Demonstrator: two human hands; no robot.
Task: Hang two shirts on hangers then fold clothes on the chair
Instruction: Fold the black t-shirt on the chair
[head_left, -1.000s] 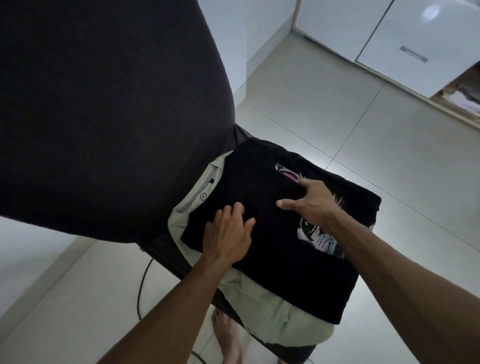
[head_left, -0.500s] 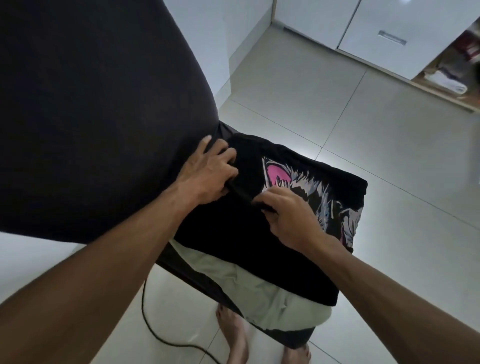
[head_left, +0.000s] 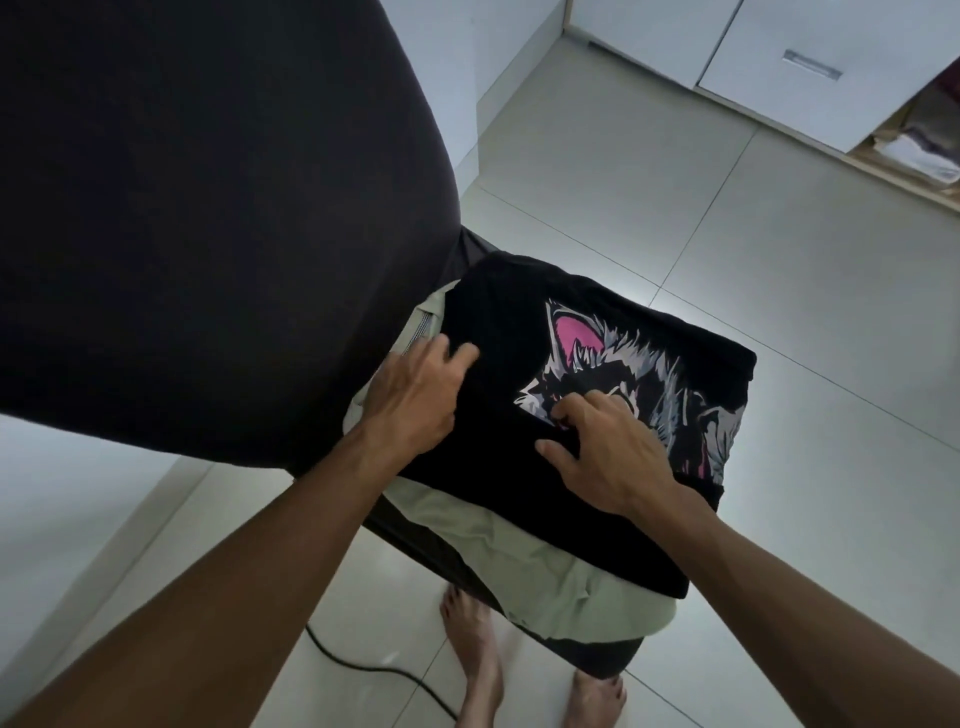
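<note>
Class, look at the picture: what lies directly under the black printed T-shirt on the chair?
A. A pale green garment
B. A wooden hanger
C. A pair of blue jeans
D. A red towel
A: a pale green garment shows beneath the black printed T-shirt along its near and left edges.

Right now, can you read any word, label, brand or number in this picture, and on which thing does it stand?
No text can be read.
Black shirt: only a printed animal picture in grey and pink, no letters visible.
Pale green garment under it: a striped band at its top edge near the left hand, no readable label.
Cupboard: a plain handle, no sign.
The right hand covers part of the print.
</note>
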